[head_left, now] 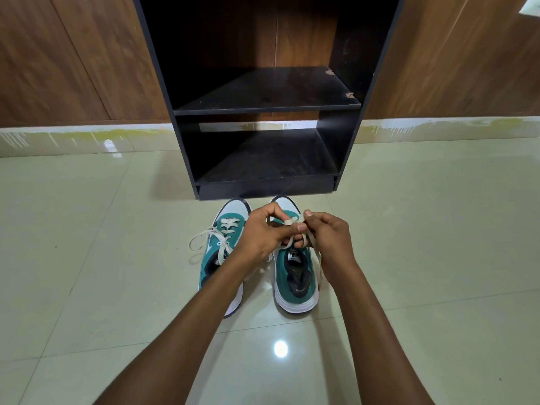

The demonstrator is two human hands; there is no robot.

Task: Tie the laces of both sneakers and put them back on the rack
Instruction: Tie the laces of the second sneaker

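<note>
Two teal and white sneakers stand side by side on the floor, toes toward the black rack. The left sneaker has loose cream laces trailing out to its left. Over the right sneaker both hands meet. My left hand pinches part of its lace, and my right hand holds another part, with lace wound around the fingers between them. One lace end hangs down the shoe's right side. The hands hide the lace knot area.
The rack has an upper shelf and a lower shelf, both bare and dusty. It stands against a wooden wall with a pale skirting. Glossy light tiles spread on all sides of the shoes.
</note>
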